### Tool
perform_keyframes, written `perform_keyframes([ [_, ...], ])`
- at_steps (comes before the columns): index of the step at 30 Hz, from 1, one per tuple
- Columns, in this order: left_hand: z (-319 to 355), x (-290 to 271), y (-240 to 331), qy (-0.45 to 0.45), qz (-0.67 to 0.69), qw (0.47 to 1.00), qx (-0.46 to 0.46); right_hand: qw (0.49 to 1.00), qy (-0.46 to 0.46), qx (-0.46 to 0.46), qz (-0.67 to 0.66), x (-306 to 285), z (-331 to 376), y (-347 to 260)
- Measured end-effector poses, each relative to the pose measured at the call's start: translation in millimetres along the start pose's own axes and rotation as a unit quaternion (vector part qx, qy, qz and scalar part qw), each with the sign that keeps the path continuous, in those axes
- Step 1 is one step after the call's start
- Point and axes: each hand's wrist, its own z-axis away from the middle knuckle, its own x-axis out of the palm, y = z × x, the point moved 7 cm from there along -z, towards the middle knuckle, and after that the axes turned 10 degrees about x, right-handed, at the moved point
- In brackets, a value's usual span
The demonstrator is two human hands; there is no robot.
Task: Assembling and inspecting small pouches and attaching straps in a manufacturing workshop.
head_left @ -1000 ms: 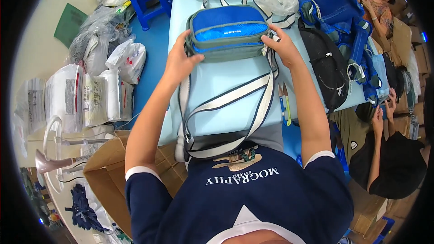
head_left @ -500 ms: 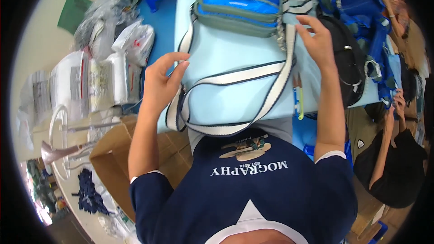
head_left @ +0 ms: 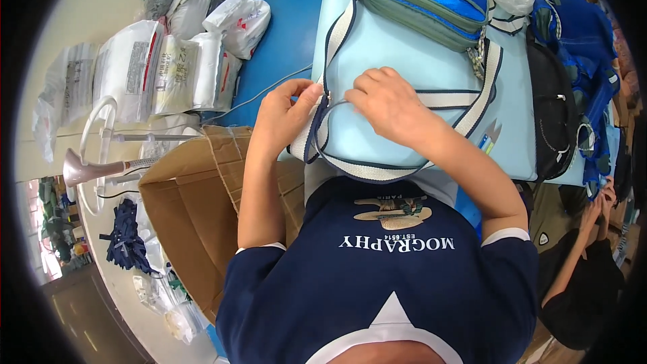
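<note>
A blue and grey-green waist bag (head_left: 424, 10) lies at the far side of the pale blue tabletop (head_left: 397, 61). Its white strap with navy edges (head_left: 377, 172) loops toward my body and hangs over the near edge. My left hand (head_left: 286, 113) pinches the strap at the left, beside a small dark fitting. My right hand (head_left: 391, 104) is closed just right of there, its curled fingertips on a thin looped length of the same strap. The fingers hide the exact grip.
Scissors and a pen-like tool (head_left: 490, 137) lie to the right. Beyond them are a black bag (head_left: 552, 108) and blue bags (head_left: 579, 40). An open cardboard box (head_left: 189, 195) stands at the lower left, near wrapped packages (head_left: 128, 61). A co-worker's hands (head_left: 600, 205) show at the right.
My right hand has come down and left from beside the bag to the strap. My left hand has closed on the strap. The view has shifted, so the bag appears farther right.
</note>
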Motion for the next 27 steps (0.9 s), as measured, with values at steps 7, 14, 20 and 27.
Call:
perform_keyframes([
  [7, 20, -1, 2, -0.071, 0.033, 0.996, -0.04, 0.999, 0.025, 0.015, -0.043, -37, -2, 25],
  [14, 7, -11, -16, 0.076, 0.255, 0.963, -0.045, 0.991, -0.004, 0.083, -0.104, -79, 12, 50],
  [20, -11, -8, -12, 0.222, 0.726, 0.651, 0.008, 0.885, -0.359, 0.057, -0.292, -30, 36, 16],
  [27, -20, -2, 11, 0.108, 0.791, 0.593, 0.106, 0.987, -0.044, 0.144, -0.064, -44, -4, 41],
])
